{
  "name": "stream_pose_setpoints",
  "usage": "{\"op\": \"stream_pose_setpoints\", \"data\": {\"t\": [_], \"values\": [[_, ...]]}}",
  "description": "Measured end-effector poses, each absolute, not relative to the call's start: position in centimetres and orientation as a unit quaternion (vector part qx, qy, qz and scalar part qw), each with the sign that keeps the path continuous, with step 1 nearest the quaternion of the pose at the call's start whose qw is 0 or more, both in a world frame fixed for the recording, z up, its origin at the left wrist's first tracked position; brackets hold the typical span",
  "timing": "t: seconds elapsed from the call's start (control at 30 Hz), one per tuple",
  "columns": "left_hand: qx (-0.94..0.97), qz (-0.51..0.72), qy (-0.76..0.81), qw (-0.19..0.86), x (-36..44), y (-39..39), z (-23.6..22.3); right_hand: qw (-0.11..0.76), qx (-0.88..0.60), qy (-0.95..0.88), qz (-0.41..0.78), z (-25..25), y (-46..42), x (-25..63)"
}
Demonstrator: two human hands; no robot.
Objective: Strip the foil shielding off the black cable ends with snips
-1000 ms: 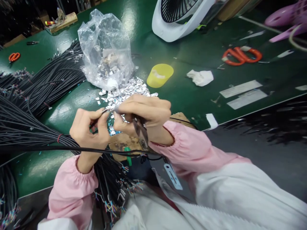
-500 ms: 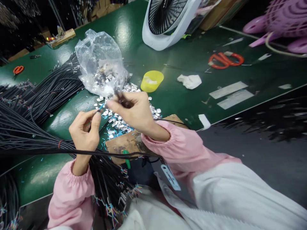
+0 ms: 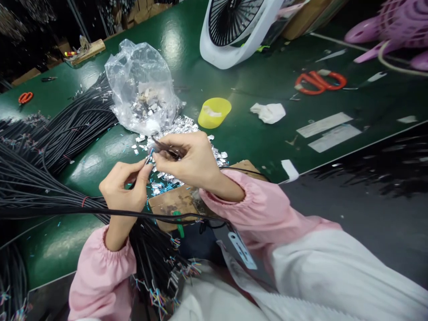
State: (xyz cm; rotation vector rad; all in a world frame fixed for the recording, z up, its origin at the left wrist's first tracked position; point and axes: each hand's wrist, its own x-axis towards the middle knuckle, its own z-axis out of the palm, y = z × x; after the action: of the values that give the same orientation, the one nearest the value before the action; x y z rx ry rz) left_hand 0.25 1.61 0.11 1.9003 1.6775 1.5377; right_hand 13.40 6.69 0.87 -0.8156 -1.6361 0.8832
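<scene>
Cable end (image 3: 147, 159), with thin coloured wires showing at its tip, sits pinched between thumb and forefinger of the left hand (image 3: 123, 189) above the green table (image 3: 254, 129). Touching it from the right, the right hand (image 3: 190, 160) is closed around a small dark tool (image 3: 167, 149) whose tip meets the wires. Just beyond lie foil scraps (image 3: 187, 127) and a clear plastic bag (image 3: 140, 89). Farther off stand a yellow cup (image 3: 214, 112), red scissors (image 3: 319, 82) and a white fan (image 3: 234, 31).
</scene>
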Motion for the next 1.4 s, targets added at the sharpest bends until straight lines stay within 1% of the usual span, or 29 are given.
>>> {"op": "stream_pose_setpoints", "data": {"t": [0.07, 0.1, 0.17, 0.2, 0.23, 0.27, 0.3, 0.37, 0.43, 0.47, 0.6, 0.7, 0.8, 0.87, 0.93, 1.03, 1.23, 1.4], "values": [[0.603, 0.516, 0.564, 0.228, -0.1, 1.8, 0.2, 0.528, -0.345, -0.675, 0.383, 1.1, 6.6, 13.4], [0.585, 0.517, 0.555, 0.287, -0.3, 1.9, 0.2, 0.523, -0.343, -0.662, 0.414, 1.2, 6.6, 13.5], [0.567, 0.534, 0.52, 0.35, -0.6, 2.0, 0.4, 0.483, -0.332, -0.615, 0.528, 1.4, 6.8, 13.5], [0.574, 0.545, 0.502, 0.347, -0.7, 2.0, 0.5, 0.447, -0.321, -0.585, 0.596, 1.5, 7.0, 13.5], [0.592, 0.557, 0.488, 0.319, -0.7, 1.9, 0.6, 0.409, -0.308, -0.554, 0.656, 1.5, 7.2, 13.4], [0.618, 0.564, 0.479, 0.266, -0.8, 1.9, 0.7, 0.377, -0.297, -0.525, 0.703, 1.5, 7.4, 13.4], [0.649, 0.561, 0.475, 0.196, -0.8, 1.8, 0.8, 0.356, -0.287, -0.501, 0.735, 1.4, 7.6, 13.4], [0.701, 0.537, 0.467, 0.04, -0.9, 1.7, 1.0, 0.351, -0.275, -0.481, 0.755, 1.3, 7.8, 13.3], [0.724, 0.511, 0.457, -0.078, -1.1, 1.6, 1.2, 0.37, -0.274, -0.501, 0.733, 1.2, 7.7, 13.3], [0.728, 0.502, 0.453, -0.114, -1.2, 1.6, 1.2, 0.378, -0.27, -0.524, 0.714, 1.2, 7.6, 13.3], [0.725, 0.494, 0.447, -0.176, -1.7, 1.6, 1.0, 0.408, -0.231, -0.631, 0.618, 1.4, 7.0, 13.3], [0.717, 0.498, 0.441, -0.208, -1.9, 1.6, 0.9, 0.456, -0.219, -0.669, 0.545, 1.1, 6.7, 13.2], [0.702, 0.507, 0.449, -0.223, -2.1, 1.5, 1.1, 0.515, -0.232, -0.689, 0.454, 0.7, 6.5, 13.3], [0.692, 0.51, 0.458, -0.228, -2.2, 1.4, 1.3, 0.525, -0.236, -0.716, 0.396, 0.5, 6.5, 13.4], [0.69, 0.51, 0.457, -0.235, -2.3, 1.3, 1.4, 0.516, -0.233, -0.738, 0.367, 0.5, 6.5, 13.4], [0.694, 0.509, 0.45, -0.239, -2.3, 1.3, 1.5, 0.508, -0.227, -0.747, 0.365, 0.5, 6.5, 13.4], [0.701, 0.515, 0.447, -0.209, -2.1, 1.2, 1.5, 0.508, -0.23, -0.747, 0.361, 0.5, 6.6, 13.4], [0.707, 0.516, 0.435, -0.212, -2.2, 1.2, 1.3, 0.501, -0.228, -0.746, 0.374, 0.5, 6.5, 13.4]]}}
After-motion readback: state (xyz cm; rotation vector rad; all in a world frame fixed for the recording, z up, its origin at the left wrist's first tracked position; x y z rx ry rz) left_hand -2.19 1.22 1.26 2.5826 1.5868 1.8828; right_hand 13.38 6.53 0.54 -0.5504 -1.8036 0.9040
